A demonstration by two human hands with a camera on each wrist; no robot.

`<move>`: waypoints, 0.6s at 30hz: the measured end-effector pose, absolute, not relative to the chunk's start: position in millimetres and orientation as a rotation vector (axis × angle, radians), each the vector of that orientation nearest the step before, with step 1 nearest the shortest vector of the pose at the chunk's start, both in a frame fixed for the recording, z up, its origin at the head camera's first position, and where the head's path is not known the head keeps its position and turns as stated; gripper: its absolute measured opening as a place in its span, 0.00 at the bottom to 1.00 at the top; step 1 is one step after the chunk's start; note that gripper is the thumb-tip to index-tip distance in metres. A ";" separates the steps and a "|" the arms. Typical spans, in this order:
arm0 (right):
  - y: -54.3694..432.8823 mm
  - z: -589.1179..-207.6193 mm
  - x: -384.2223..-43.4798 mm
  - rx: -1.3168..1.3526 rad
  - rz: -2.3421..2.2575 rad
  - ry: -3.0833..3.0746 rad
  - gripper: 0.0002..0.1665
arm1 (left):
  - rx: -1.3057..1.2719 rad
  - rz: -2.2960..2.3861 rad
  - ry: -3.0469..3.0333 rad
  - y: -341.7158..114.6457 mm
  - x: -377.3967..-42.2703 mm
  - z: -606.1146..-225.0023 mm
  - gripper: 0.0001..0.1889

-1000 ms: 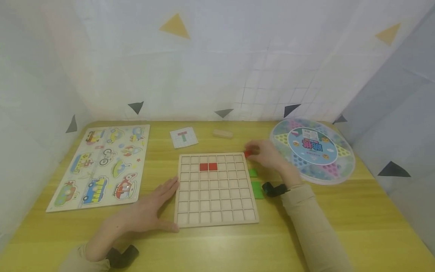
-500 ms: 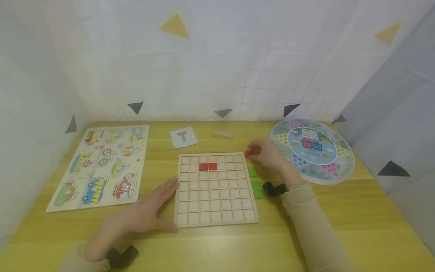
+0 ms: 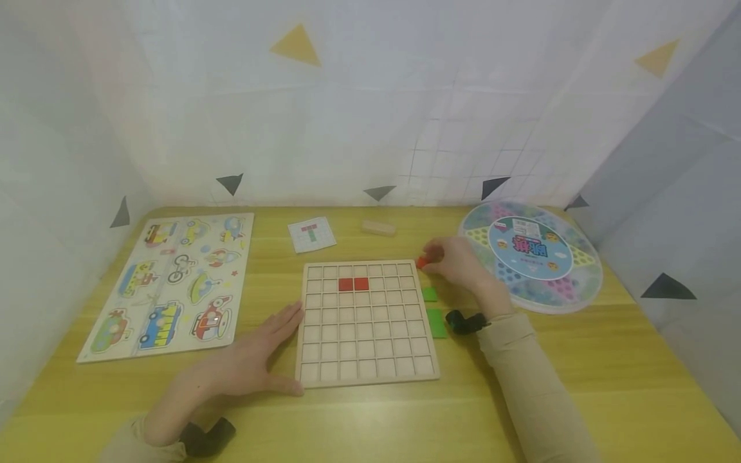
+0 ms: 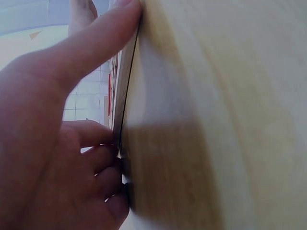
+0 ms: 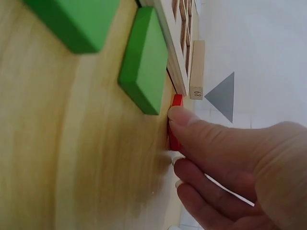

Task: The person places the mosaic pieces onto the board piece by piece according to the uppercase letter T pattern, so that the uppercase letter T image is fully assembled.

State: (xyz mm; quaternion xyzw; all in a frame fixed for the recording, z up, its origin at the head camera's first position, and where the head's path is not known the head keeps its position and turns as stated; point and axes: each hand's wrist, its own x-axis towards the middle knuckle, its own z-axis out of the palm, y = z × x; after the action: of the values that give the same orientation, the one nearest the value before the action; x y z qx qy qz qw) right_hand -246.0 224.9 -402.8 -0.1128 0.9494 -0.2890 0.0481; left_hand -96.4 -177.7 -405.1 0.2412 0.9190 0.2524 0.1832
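Note:
A square wooden grid board (image 3: 368, 332) lies in the middle of the table, with two red square tiles (image 3: 354, 284) side by side in its second row from the far edge. My left hand (image 3: 246, 364) rests along the board's left side, fingers and thumb stretched out against the rim. Beyond the far right corner, my right hand (image 3: 455, 262) pinches another red tile (image 3: 421, 262) between thumb and fingers; in the right wrist view the thumb (image 5: 184, 117) overlaps this red piece low over the tabletop. Green tiles (image 3: 437, 323) lie along the board's right edge, nearer the right wrist.
A vehicle picture puzzle (image 3: 199, 241) lies at the left. Behind the grid board are a pattern card (image 3: 312, 248) with a red and green T and a small wooden block (image 3: 379, 227). A round Chinese checkers set (image 3: 531, 257) sits right of the right hand.
The red tile in my right hand has tilted up a little, and the fingers have shifted slightly around it. My left hand stays in place against the board.

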 end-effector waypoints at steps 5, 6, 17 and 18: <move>224.5 -402.7 -245.6 -0.321 -0.862 2.929 0.23 | 0.673 0.709 2.591 -177.9 -95.9 -405.1 0.64; 224.4 -402.5 -245.4 -0.325 -0.853 2.937 0.23 | 0.672 0.708 2.592 -177.9 -95.8 -405.3 0.64; 226.5 -395.9 -243.4 -0.325 -0.835 2.910 0.24 | 0.668 0.704 2.593 -177.5 -95.1 -404.8 0.64; 226.5 -393.4 -242.5 -0.314 -0.843 2.906 0.24 | 0.668 0.703 2.593 -177.5 -95.2 -404.7 0.64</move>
State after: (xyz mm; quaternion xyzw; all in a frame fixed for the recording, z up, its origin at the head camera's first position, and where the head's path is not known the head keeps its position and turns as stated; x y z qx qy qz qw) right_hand -242.5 226.5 -393.4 -0.1030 0.9541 -0.2767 0.0495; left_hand -95.2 -177.5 -404.7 0.2373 0.9203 0.2496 0.1855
